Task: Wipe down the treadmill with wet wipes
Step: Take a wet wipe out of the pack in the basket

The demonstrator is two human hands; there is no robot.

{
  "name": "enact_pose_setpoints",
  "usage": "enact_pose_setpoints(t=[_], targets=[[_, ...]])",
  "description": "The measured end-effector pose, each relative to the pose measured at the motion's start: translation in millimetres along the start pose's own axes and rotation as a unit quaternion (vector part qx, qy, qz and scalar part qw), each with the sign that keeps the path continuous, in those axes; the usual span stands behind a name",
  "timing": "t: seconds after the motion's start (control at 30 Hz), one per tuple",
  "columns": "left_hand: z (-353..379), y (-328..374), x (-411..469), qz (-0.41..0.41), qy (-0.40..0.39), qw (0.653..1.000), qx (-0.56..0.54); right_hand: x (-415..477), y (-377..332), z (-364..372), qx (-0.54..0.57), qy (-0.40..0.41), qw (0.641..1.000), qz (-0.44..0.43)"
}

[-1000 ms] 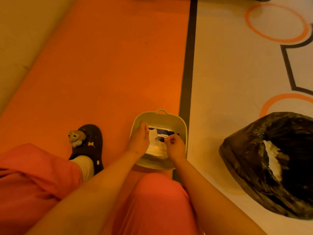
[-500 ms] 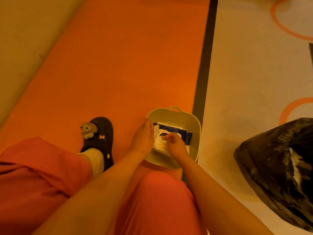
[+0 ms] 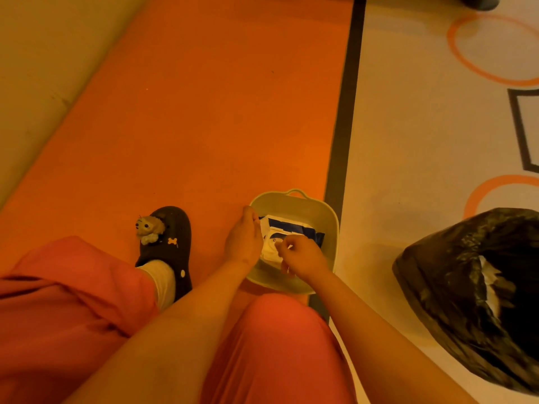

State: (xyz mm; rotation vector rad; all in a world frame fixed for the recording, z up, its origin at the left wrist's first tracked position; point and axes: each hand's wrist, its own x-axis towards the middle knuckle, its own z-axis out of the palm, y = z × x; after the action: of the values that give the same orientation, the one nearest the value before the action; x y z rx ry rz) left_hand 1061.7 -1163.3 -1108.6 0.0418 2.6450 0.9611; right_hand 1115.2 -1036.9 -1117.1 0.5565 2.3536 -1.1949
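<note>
A blue-and-white wet wipes pack (image 3: pixel 297 228) lies inside a small grey basin (image 3: pixel 303 199) on the floor in front of my knees. My left hand (image 3: pixel 243 240) holds the pack's left edge, steadying it. Over the pack's white opening, the fingers of my right hand (image 3: pixel 304 258) are curled and pinch a small white piece of wipe. How much of the wipe is out is hidden by my fingers.
The basin sits on an orange mat (image 3: pixel 204 112) beside a black stripe (image 3: pixel 344 112). A black rubbish bag (image 3: pixel 472 293) with white paper inside stands to the right. My dark clog (image 3: pixel 166 243) is left of the basin, and pink trouser legs fill the foreground.
My right hand has drawn back a little from the pack's opening, still pinching. The left hand stays on the pack's edge. The camera has shifted slightly.
</note>
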Motion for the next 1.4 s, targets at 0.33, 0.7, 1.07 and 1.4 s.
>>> enact_pose_setpoints(t=[0.33,0.7,1.07,1.4], targets=[[4.5,7.3,1.1,-0.014,0.008,1.0,-0.021,9.8,1.8,-10.9,-0.004,-0.021,1.0,-0.012],[14.2,6.9,2.0,-0.056,-0.042,0.99,-0.123,20.1,-0.1,-8.4,0.108,-0.023,0.993,0.028],[-78.5,100.7,10.6,0.08,-0.033,0.983,-0.163,-22.4,-82.1,-72.6,0.349,-0.028,0.936,0.025],[-210.5,200.1,-10.3,0.17,-0.11,0.966,-0.159,-97.2,-180.1,-180.1,0.454,0.066,0.878,-0.14]])
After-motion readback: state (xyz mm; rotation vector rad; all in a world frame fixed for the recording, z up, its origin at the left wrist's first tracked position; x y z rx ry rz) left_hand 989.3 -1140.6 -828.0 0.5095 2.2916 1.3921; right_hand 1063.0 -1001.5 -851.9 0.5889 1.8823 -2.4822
